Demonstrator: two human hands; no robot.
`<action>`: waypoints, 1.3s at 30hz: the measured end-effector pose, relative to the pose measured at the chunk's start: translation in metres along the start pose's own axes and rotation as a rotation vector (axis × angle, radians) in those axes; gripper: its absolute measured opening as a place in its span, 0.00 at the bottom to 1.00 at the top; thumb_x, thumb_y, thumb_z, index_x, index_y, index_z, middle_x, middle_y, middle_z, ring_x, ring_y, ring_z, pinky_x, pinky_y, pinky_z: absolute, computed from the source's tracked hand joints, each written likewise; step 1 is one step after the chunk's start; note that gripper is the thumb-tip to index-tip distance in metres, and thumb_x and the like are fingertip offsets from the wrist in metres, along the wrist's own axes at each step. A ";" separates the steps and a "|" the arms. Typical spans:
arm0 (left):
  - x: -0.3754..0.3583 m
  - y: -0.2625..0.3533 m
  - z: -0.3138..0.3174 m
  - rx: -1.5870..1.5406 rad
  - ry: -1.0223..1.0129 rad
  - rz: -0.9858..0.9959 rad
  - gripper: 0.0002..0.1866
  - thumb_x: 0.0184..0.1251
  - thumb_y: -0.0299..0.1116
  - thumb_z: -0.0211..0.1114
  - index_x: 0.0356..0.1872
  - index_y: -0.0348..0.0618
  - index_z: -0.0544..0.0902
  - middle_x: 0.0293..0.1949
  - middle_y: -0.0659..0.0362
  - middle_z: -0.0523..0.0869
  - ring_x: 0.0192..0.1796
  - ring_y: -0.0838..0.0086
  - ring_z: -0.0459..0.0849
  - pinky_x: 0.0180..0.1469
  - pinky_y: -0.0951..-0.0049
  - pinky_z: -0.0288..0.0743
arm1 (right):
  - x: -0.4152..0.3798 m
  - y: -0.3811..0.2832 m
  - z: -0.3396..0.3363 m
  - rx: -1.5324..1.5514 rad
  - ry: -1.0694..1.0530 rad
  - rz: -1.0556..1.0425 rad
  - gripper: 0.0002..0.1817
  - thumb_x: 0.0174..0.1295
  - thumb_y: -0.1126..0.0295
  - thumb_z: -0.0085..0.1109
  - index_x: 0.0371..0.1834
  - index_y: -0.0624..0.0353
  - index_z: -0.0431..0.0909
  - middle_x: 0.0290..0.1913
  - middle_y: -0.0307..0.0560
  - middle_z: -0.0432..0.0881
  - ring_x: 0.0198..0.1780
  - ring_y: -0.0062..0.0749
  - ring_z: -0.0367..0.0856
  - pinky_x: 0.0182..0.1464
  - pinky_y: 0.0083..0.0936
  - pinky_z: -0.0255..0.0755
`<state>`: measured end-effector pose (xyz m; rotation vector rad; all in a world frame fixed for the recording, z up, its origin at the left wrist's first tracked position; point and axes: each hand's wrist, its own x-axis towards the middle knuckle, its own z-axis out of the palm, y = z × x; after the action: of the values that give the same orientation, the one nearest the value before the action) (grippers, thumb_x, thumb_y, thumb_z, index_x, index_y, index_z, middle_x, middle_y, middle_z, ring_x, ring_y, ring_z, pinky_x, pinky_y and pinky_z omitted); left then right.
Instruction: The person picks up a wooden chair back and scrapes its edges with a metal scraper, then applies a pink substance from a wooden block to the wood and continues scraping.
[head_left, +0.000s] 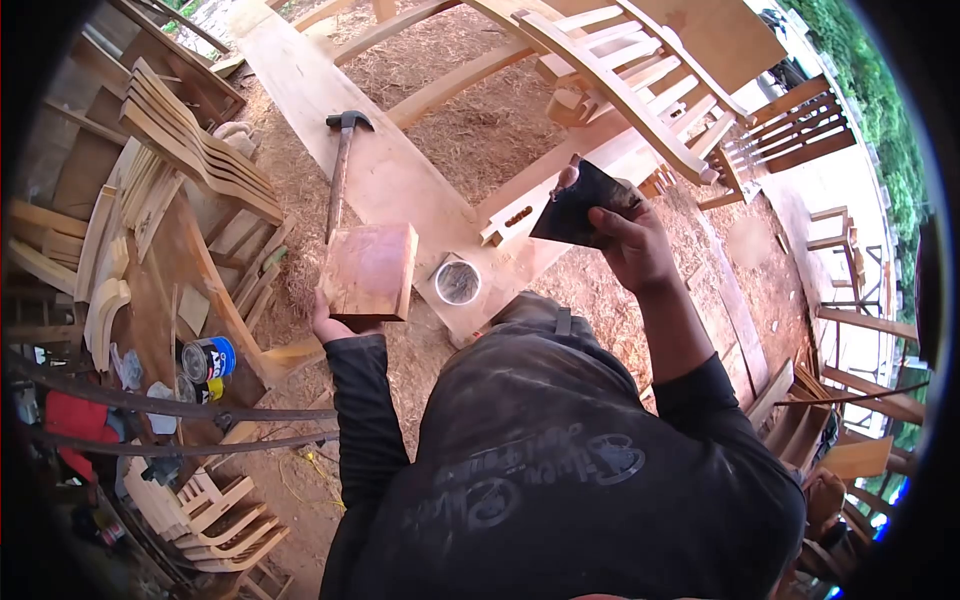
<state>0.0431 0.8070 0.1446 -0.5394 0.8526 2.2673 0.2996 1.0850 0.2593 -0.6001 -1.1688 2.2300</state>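
My left hand [328,322] grips a squarish wooden block [370,262] from below and the side, its broad face tilted up. Raised on the right, my right hand [637,243] is closed on a dark, flat, angular piece [578,207] with a paler patch at its upper corner; I cannot tell its kind. A claw hammer [341,170] lies on the wide plank behind the block, its head pointing away from me. Between my hands, just in front of my body, stands a round white-rimmed container [457,283] with thin pieces inside.
The long wide plank [290,75] runs away to the upper left. A slatted wooden chair frame [640,75] stands ahead on the right. Curved wooden parts [190,140] are stacked at left, near paint cans [208,358]. Shavings [470,150] cover the ground.
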 end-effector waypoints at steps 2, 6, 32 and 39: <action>-0.001 -0.013 -0.003 -0.045 -0.026 -0.021 0.32 0.74 0.55 0.56 0.69 0.42 0.73 0.64 0.50 0.80 0.65 0.52 0.79 0.67 0.44 0.74 | -0.008 0.012 0.009 -0.027 0.088 -0.027 0.19 0.66 0.82 0.60 0.60 0.66 0.74 0.54 0.50 0.85 0.57 0.37 0.85 0.63 0.37 0.78; -0.015 -0.037 0.022 -0.119 -0.096 -0.071 0.30 0.72 0.54 0.58 0.66 0.44 0.75 0.60 0.52 0.83 0.61 0.56 0.83 0.62 0.47 0.80 | -0.009 0.041 0.057 -0.606 -0.007 -0.330 0.17 0.64 0.85 0.59 0.56 0.62 0.76 0.51 0.48 0.84 0.52 0.36 0.84 0.57 0.31 0.77; -0.042 -0.065 0.101 -0.255 -0.078 -0.021 0.35 0.65 0.47 0.59 0.71 0.40 0.67 0.62 0.46 0.80 0.61 0.50 0.83 0.58 0.44 0.83 | 0.067 0.039 0.046 -1.314 -0.493 -0.723 0.21 0.56 0.77 0.67 0.55 0.53 0.83 0.56 0.50 0.78 0.57 0.50 0.78 0.57 0.41 0.76; -0.033 -0.046 0.103 -0.394 -0.283 -0.008 0.36 0.68 0.47 0.57 0.75 0.40 0.64 0.69 0.45 0.75 0.68 0.49 0.78 0.68 0.40 0.75 | 0.078 0.027 0.007 -1.108 -0.283 -0.462 0.13 0.59 0.83 0.60 0.46 0.61 0.82 0.42 0.52 0.84 0.42 0.47 0.84 0.46 0.36 0.78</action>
<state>0.0831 0.8908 0.2160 -0.3756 0.2642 2.4403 0.2298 1.1182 0.2300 -0.3299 -2.3938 1.1589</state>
